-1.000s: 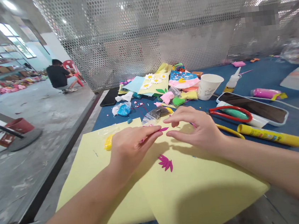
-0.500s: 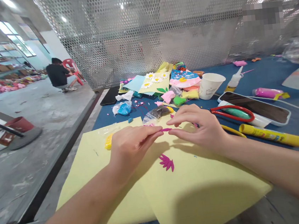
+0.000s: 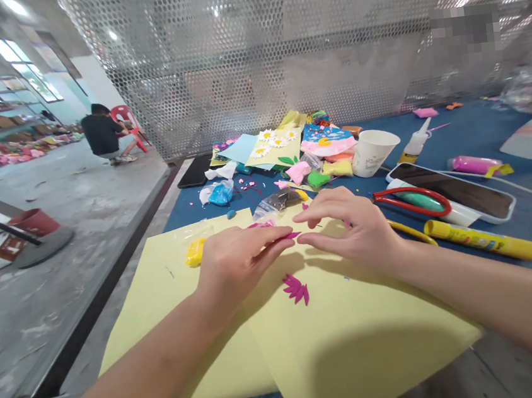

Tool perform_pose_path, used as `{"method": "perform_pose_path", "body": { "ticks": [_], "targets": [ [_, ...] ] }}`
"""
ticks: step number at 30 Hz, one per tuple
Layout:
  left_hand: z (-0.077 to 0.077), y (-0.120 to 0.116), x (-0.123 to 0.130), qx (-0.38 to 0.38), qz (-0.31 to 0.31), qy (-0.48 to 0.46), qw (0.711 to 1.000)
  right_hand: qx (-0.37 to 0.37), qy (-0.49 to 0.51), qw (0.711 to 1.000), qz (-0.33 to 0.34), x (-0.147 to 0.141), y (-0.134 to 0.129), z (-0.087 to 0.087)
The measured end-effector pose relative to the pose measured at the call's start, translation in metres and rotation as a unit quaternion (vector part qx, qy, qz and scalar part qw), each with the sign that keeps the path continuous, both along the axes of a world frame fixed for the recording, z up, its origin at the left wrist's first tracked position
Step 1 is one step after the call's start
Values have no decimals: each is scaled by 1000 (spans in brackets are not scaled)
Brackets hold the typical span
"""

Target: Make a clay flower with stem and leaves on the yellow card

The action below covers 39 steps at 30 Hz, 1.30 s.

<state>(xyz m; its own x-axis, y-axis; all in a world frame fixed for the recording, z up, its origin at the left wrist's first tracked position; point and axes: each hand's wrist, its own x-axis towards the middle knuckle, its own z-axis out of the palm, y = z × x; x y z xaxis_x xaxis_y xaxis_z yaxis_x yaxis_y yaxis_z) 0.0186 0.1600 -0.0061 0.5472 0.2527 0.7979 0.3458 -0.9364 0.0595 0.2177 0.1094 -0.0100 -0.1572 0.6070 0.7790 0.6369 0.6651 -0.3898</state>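
Between the thumb and fingers of my left hand [image 3: 234, 256] is pinched a small magenta clay petal [image 3: 293, 235], its pointed tip sticking out to the right. My right hand [image 3: 349, 222] is beside that tip, thumb and fingertips apart with a gap between them; it appears not to touch the petal. Below both hands, a fan of magenta clay petals [image 3: 296, 289] lies on the yellow paper [image 3: 354, 316]. A yellow clay packet [image 3: 196, 252] rests just left of my left hand.
Red-handled scissors [image 3: 413, 202], a phone [image 3: 459, 188] and a yellow glue stick [image 3: 484, 239] lie right. Behind are a paper cup [image 3: 375, 151], a glue bottle [image 3: 416, 143] and a daisy card [image 3: 272, 147]. A person [image 3: 104, 133] crouches far left, beyond the table edge.
My left fingers now cover more of the petal, leaving mostly its tip showing. The right thumb and fingers have drawn slightly away from it. The petal fan stays put.
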Motion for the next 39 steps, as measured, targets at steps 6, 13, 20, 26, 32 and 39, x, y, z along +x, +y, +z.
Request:
{"method": "perform_pose_path", "body": {
  "ticks": [6, 13, 20, 26, 32, 39],
  "targets": [
    [6, 2, -7, -166, -24, 27, 986, -71, -10, 997, 16, 2, -1, 2],
    [2, 10, -7, -290, -7, -47, 956, -433, -92, 865, 237, 17, 0, 14],
    [3, 7, -4, -322, -13, -28, 946, -477, -133, 836, 237, 24, 5, 14],
    [5, 6, -3, -296, -8, -11, 955, -456, -148, 846, 234, 22, 5, 13],
    [5, 7, -2, -284, -21, -10, 959, -438, -165, 854, 229, 19, 4, 12],
    [4, 7, -2, -286, -33, -9, 958, -445, -176, 856, 197, 17, 3, 14]
  ]
}}
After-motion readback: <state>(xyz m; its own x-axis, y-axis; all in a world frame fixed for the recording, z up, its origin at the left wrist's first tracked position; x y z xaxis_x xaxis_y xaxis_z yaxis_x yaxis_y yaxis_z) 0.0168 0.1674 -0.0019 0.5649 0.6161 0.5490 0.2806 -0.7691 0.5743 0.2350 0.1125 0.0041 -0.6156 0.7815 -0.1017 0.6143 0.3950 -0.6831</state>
